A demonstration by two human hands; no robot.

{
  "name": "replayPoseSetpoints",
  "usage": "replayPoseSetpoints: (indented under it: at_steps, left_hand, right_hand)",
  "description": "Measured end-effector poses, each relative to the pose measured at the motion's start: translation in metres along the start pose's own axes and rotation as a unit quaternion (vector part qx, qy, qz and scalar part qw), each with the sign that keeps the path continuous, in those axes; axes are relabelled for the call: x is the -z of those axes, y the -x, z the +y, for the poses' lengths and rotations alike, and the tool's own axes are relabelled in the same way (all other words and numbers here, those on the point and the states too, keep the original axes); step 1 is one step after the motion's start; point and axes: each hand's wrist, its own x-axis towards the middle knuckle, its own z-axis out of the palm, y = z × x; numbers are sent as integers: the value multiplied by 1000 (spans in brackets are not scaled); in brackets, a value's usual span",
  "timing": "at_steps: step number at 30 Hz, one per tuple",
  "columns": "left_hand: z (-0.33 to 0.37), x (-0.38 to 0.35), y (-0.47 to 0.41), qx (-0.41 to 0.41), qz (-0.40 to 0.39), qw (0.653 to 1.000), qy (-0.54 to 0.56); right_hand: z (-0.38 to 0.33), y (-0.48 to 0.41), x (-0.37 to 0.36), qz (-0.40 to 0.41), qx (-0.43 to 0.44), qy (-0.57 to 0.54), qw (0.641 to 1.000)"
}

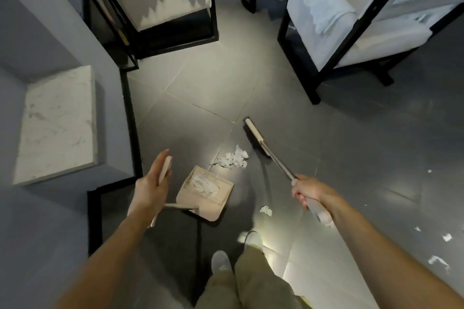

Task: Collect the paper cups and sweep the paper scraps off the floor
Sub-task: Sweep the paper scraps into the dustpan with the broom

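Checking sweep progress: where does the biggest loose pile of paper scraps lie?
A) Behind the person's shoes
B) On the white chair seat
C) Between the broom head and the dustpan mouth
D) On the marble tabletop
C: the crumpled scrap pile lies on the floor between the broom head and the dustpan.
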Motion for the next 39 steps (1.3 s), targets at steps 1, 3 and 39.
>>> replayPoseSetpoints:
  at_steps: [1, 3, 39]
  left_hand:
    - [0, 1, -1, 2, 4, 1000, 2]
    - [1, 3, -6, 9, 7, 1000, 0]
    - [-4, 53, -90, -52, -117, 992, 0]
  right_hand:
    - [-1, -5, 2, 2, 4, 18, 1000]
    - [-3, -12, 3, 1, 8, 38, 999]
    - [-45, 46, -122, -170, -94, 196, 961]
